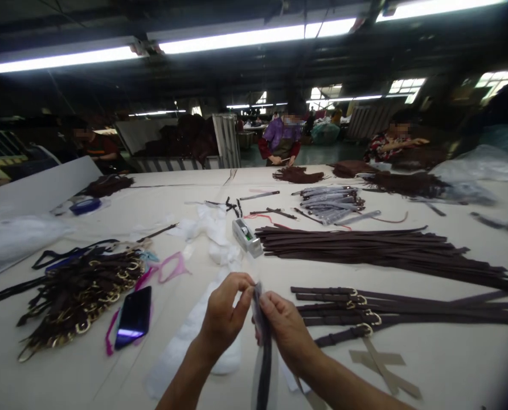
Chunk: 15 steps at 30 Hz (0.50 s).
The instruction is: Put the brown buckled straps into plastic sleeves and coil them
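Note:
Between my two hands hangs a dark strap [263,364] in a clear plastic sleeve, its upper end raised toward the middle of the table. My left hand [228,307] pinches the top end between thumb and fingers. Just below that, my right hand [283,322] is closed around the sleeve, thumb on its face. A tape dispenser [248,238] stands just beyond my hands. Several dark brown straps with gold buckles [343,310] lie to the right of my right hand. White wrapping material [194,336] spreads beneath and left of my left hand.
A pile of buckled straps [83,296] and a phone [133,316] lie left. Long brown straps [365,250] stretch across the right, with wrapped bundles [331,202] behind them. Tan strips [382,364] lie front right. Co-workers [282,139] are at the far side of the table [203,185].

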{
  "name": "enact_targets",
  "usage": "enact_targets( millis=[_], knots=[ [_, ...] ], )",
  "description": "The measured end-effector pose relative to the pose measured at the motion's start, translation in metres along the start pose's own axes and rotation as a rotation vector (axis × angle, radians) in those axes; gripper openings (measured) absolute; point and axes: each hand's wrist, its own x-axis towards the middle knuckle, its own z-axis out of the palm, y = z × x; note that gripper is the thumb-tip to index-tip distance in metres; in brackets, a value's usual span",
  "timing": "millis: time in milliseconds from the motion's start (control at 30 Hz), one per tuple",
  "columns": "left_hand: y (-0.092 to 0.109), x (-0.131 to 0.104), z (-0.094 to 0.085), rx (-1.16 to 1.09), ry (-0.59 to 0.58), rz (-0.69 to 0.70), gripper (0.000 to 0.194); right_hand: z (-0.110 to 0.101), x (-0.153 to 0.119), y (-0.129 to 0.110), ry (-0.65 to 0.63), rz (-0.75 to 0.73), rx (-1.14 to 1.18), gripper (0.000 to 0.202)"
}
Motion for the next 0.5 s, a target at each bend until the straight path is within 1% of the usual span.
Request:
enact_targets(
  millis=[100,200,267,333,367,433,500],
  knots=[
    [0.004,0.009,0.003,-0.268,-0.056,-0.181,0.014,-0.003,0.000,-0.001,0.013,0.008,0.000,0.038],
    [0.003,0.017,0.007,-0.490,-0.083,-0.278,0.014,-0.003,0.001,-0.002,0.029,-0.007,-0.006,0.037],
    [0.001,0.024,0.007,-0.577,-0.110,-0.325,0.017,-0.001,0.004,-0.004,0.066,-0.029,-0.034,0.038],
    [0.001,0.030,0.005,-0.586,-0.124,-0.365,0.017,-0.001,0.008,-0.006,0.109,-0.050,-0.080,0.039],
    [0.002,0.033,0.004,-0.553,-0.130,-0.384,0.017,-0.001,0.011,-0.006,0.125,-0.057,-0.101,0.040],
    [0.004,0.038,0.001,-0.436,-0.152,-0.406,0.019,-0.002,0.017,-0.004,0.129,-0.066,-0.108,0.042],
    [0.004,0.040,0.001,-0.305,-0.181,-0.414,0.022,-0.005,0.025,0.001,0.093,-0.083,-0.086,0.046]
  ],
)
